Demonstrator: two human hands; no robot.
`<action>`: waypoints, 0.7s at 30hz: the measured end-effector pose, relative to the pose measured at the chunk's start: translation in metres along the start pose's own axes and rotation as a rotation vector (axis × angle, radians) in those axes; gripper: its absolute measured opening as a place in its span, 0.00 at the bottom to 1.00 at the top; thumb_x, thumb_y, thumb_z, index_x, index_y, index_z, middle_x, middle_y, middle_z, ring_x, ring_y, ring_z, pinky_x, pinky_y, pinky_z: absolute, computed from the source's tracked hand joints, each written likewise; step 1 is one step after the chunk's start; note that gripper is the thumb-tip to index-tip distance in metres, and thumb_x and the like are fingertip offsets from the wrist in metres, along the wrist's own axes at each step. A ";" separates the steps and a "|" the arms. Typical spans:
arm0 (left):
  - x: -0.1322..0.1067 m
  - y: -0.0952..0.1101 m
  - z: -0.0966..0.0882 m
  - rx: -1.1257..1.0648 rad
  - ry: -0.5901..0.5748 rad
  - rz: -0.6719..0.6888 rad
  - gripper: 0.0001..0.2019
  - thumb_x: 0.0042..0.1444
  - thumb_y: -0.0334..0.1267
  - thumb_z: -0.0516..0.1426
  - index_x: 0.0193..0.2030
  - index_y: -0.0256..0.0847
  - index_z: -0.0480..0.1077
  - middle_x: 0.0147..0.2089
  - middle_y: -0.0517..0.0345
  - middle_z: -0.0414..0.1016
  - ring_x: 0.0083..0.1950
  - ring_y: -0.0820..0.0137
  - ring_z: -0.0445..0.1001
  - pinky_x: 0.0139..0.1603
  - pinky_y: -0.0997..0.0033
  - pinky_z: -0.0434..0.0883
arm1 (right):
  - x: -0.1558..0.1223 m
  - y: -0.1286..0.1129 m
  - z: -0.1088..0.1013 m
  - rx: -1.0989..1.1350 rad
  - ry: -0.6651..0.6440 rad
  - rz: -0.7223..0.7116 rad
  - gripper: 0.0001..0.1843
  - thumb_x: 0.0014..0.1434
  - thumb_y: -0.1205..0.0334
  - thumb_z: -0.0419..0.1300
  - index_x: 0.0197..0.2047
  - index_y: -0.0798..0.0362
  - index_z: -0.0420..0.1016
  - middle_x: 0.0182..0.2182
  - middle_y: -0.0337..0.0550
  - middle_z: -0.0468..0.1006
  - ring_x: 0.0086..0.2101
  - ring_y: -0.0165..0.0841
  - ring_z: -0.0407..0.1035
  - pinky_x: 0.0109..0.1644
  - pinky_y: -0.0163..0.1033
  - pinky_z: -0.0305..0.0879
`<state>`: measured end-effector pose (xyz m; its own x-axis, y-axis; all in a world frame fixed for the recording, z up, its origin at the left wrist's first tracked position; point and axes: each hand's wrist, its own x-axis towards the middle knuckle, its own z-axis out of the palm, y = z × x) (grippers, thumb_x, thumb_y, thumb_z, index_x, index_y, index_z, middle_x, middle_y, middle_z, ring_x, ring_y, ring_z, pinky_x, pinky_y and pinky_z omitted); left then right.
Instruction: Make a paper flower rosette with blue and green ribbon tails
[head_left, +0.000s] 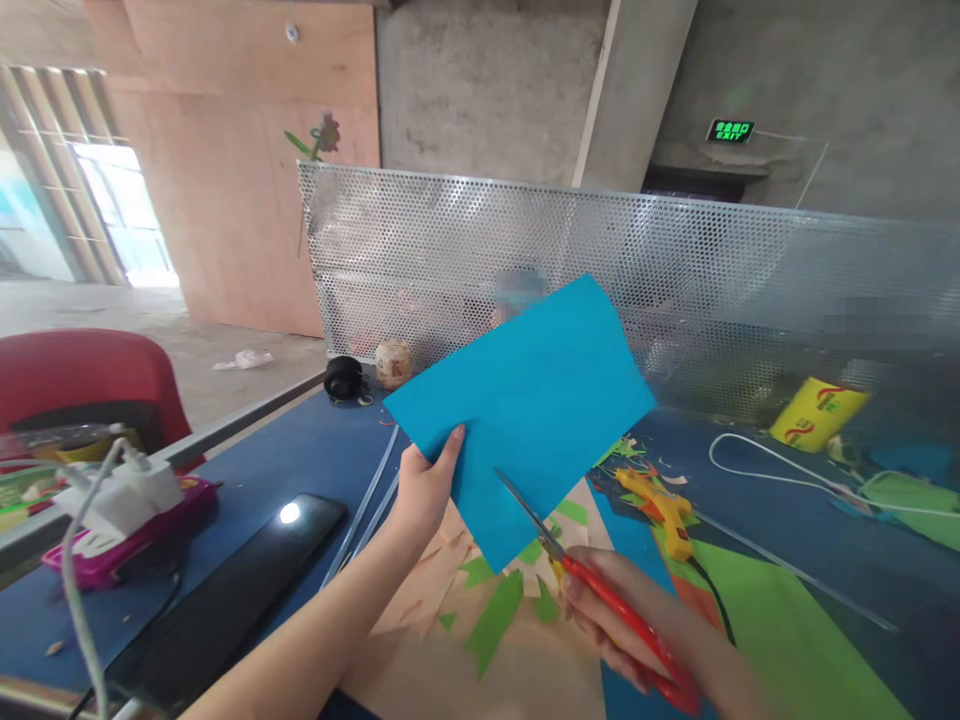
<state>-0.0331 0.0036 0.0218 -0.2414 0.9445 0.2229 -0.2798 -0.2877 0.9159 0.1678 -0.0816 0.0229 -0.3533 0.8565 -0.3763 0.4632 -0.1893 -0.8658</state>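
A blue sheet of paper (pixel 540 390) is held up tilted above the table, pinched at its left edge by my left hand (pixel 431 480), thumb in front. My right hand (pixel 607 610) grips scissors (pixel 626 620) with red handles. Their blade lies across the lower edge of the blue sheet, its tip pointing up and left. Whether the far blade is behind the paper is hidden. Below the sheet, green paper scraps (pixel 496 615) and pale strips lie on a peach sheet (pixel 450 665).
A yellow glue gun (pixel 664 505) with a black cord lies right, by green sheets (pixel 795 620). A yellow roll (pixel 817 412) stands further back. Left are a black phone (pixel 247 590), a power strip (pixel 127 530) with white plugs, and a red chair (pixel 90 385). A perforated metal screen (pixel 450 240) borders the table's back.
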 end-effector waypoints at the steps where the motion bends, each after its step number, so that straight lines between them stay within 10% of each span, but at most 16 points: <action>1: 0.000 -0.001 0.000 0.004 -0.003 0.005 0.19 0.45 0.49 0.59 0.41 0.39 0.71 0.51 0.50 0.73 0.45 0.55 0.73 0.42 0.56 0.73 | 0.000 0.000 0.000 0.013 0.001 0.001 0.23 0.53 0.38 0.48 0.32 0.51 0.54 0.20 0.30 0.62 0.09 0.17 0.47 0.11 0.28 0.43; 21: -0.001 -0.002 0.001 0.053 -0.019 0.044 0.18 0.47 0.48 0.58 0.42 0.41 0.71 0.47 0.52 0.74 0.43 0.59 0.74 0.41 0.59 0.74 | 0.003 -0.002 0.000 0.004 0.017 -0.013 0.24 0.52 0.37 0.48 0.32 0.51 0.55 0.17 0.28 0.58 0.09 0.17 0.48 0.10 0.26 0.44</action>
<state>-0.0316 0.0033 0.0204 -0.2347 0.9340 0.2693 -0.2198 -0.3209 0.9213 0.1659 -0.0789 0.0238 -0.3454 0.8669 -0.3595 0.4550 -0.1804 -0.8720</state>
